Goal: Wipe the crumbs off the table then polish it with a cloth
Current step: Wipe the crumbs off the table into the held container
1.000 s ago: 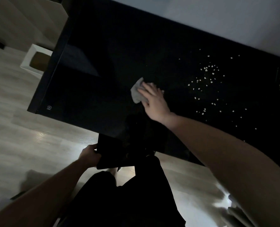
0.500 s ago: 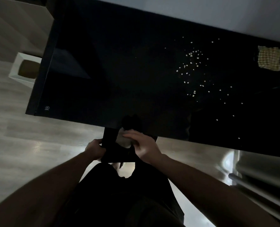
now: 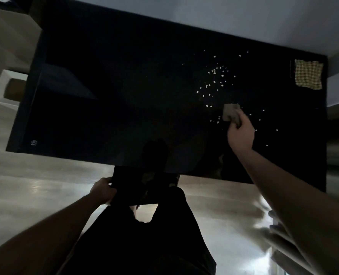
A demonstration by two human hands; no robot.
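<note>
The person is standing at the near edge of a glossy black rectangular bench [image 3: 109, 108]. Their right hand [image 3: 241, 133] is reaching out over it, fingers curled round a small grey folded wipe [image 3: 230, 114] that is lying among scattered pale crumbs [image 3: 214, 82] on the bench's right half. Their left hand [image 3: 103, 190] is gripping the left edge of a flat dark tray-like panel [image 3: 142, 187], holding it just below the bench's near edge. A yellow checked cloth [image 3: 308, 74] is lying in the far right corner, well apart from the crumbs.
</note>
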